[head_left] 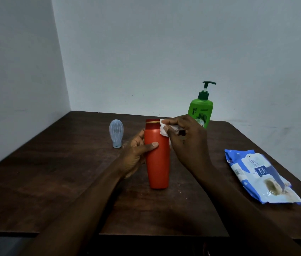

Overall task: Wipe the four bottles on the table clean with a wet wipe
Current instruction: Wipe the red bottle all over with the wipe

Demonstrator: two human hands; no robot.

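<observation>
Red bottle [158, 159]: stands upright near the middle of the counter [53, 172], gold band under its cap, held from both sides.
Left hand [136, 152]: wraps the bottle's middle from the left; its fingers [152, 145] are clamped on the red body, thumb across the front.
Right hand [184, 137]: at the bottle's upper right, its fingers [170, 122] pinched together on the wipe.
Wet wipe [163, 129]: white, crumpled, pressed against the bottle's shoulder just below the cap.
Green pump bottle [200, 111]: upright near the counter's far edge, behind the right hand and partly hidden by it.
Pale blue bottle [116, 133]: small, bulb-shaped, standing on its narrow end, left of the red bottle and apart from it.
Wipes pack [260, 176]: blue and white, lying flat near the counter's right edge.
Counter: dark brown wood, set into a corner of pale walls.
</observation>
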